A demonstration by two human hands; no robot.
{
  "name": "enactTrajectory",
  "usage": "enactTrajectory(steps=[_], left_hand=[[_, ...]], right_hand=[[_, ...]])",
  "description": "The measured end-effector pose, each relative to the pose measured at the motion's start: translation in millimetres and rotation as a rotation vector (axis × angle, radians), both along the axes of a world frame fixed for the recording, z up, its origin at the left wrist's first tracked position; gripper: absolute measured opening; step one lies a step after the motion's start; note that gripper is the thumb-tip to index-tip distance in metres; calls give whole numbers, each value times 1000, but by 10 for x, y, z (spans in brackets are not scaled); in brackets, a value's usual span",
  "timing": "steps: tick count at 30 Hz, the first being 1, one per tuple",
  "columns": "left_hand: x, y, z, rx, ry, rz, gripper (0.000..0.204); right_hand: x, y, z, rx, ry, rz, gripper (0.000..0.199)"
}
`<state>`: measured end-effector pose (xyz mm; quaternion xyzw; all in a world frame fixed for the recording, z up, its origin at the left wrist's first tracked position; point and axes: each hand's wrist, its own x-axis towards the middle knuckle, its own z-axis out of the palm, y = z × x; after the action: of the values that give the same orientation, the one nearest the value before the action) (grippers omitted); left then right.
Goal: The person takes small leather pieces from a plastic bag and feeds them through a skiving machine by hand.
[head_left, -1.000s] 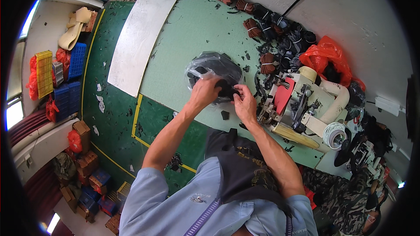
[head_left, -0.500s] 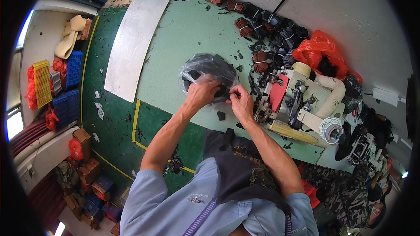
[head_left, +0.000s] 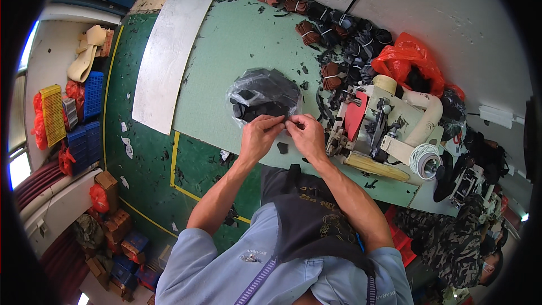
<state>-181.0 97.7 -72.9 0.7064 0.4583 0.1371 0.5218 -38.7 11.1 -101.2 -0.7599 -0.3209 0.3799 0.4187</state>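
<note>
A clear plastic bag [head_left: 264, 91] full of small black cut pieces lies on the pale green table. At its near edge my left hand [head_left: 261, 135] is closed in a pinch, thumb and fingertips together. Close beside it on the right, my right hand [head_left: 306, 136] pinches too, and the fingertips of both hands nearly meet. A small dark spot shows between them, but what they hold is too small to make out. One loose black piece [head_left: 282, 147] rests on the table between my wrists.
To the right stands a cream-coloured machine [head_left: 389, 130] with a red plate. Behind it are tied bundles [head_left: 361, 45] of black and brown pieces and a red plastic bag [head_left: 409, 59]. A white board [head_left: 172, 59] covers the table's left end. Another person [head_left: 446, 240] is at lower right.
My left hand has come out of the plastic bag toward me and is now pinching at its near edge. My right hand has shifted slightly left and nearer to me, to meet it.
</note>
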Motion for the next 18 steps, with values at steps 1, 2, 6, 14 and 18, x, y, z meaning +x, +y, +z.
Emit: enactTrajectory(steps=[1,2,6,14,18], left_hand=[[3,-1,0,-45,-6,-3,27],[1,7,0,-45,-9,-5,27],[-7,24,-2,-80,-12,-64,26],[-103,43,10,-28,10,-102,23],[-55,-6,-25,-173,-31,-44,23]], right_hand=[[12,-34,-26,-13,105,-28,19],[20,-39,-4,-13,102,-30,19],[67,-84,17,-55,290,-64,21],[-6,-40,2,-21,519,-84,19],[71,-85,60,-38,545,-97,22]])
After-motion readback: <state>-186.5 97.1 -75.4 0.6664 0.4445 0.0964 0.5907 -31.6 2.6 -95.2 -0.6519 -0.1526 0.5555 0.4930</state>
